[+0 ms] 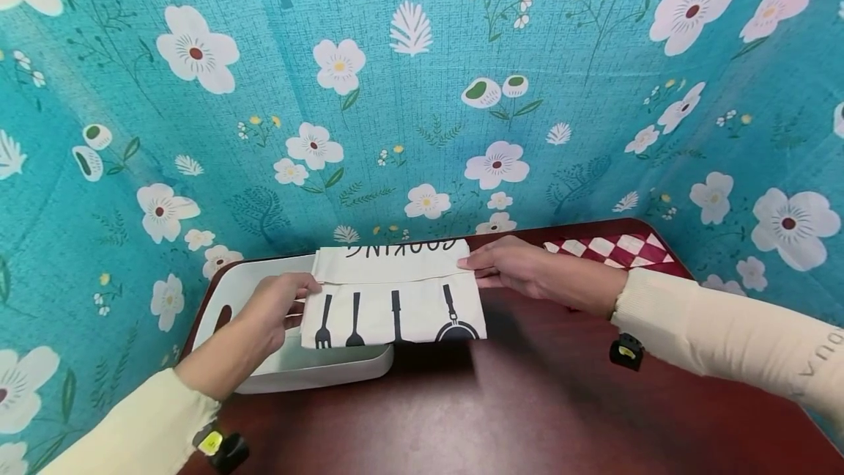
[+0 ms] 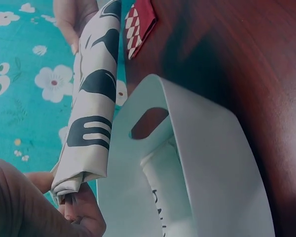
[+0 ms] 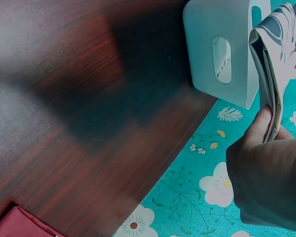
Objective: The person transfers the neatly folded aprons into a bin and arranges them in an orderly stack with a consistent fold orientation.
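Observation:
Both hands hold a folded cream cloth [image 1: 389, 314] printed with black kitchen utensils and the upside-down word "COOKING". My left hand [image 1: 273, 306] pinches its left end, thumb on top and fingers beneath, as the left wrist view shows. At the opposite end, my right hand [image 1: 517, 266] grips the stacked layers between thumb and fingers; the layered edge [image 3: 269, 84] shows in the right wrist view. The cloth is held up above a white bin [image 1: 310, 380] and overlaps its right part in the head view. Inside the bin lies another white cloth [image 2: 170, 182] with dark lettering.
A red-and-white checked cloth [image 1: 620, 249] lies folded at the table's back right corner. The dark reddish wooden table [image 1: 527, 402] extends in front of the bin. Behind its back edge hangs a teal flowered curtain [image 1: 395, 130]. The bin has an oval handle hole in its end wall.

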